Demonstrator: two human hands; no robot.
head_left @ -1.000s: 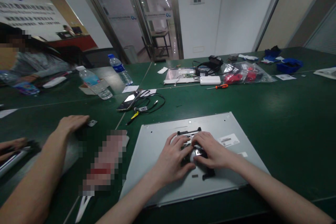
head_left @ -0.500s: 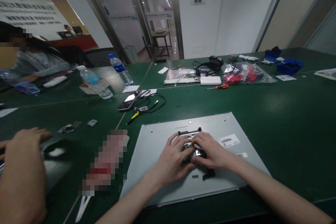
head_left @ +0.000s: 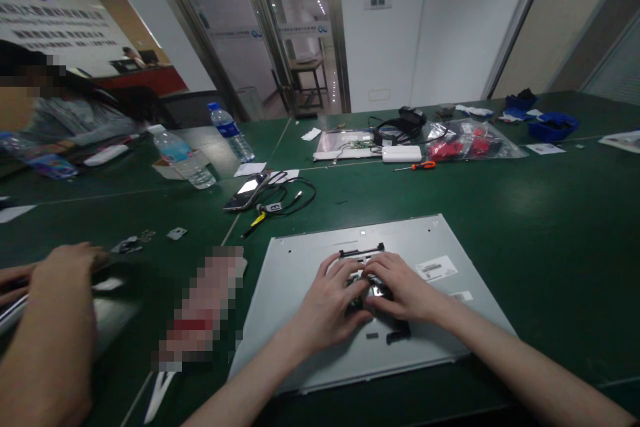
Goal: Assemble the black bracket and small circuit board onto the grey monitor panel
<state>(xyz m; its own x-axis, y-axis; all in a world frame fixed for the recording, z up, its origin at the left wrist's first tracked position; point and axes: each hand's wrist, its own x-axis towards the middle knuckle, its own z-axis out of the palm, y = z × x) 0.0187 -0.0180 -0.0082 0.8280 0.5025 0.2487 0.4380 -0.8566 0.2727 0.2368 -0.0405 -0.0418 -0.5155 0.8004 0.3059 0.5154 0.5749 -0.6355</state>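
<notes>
Bending the left hand (head_left: 327,307) and right hand (head_left: 404,288) close together around a small black and silver part (head_left: 379,291), on top of a big flat gray panel (head_left: 280,287) low in the middle of the frame — cannot tell how tightly, with so much covered up. Sharing the green surface (head_left: 560,227) with an orange screwdriver (head_left: 423,165) in the upper middle, a phone (head_left: 245,195) left of center, a blue-capped bottle (head_left: 232,135) at the upper left — and another person's arm (head_left: 55,340) at the lower left.
</notes>
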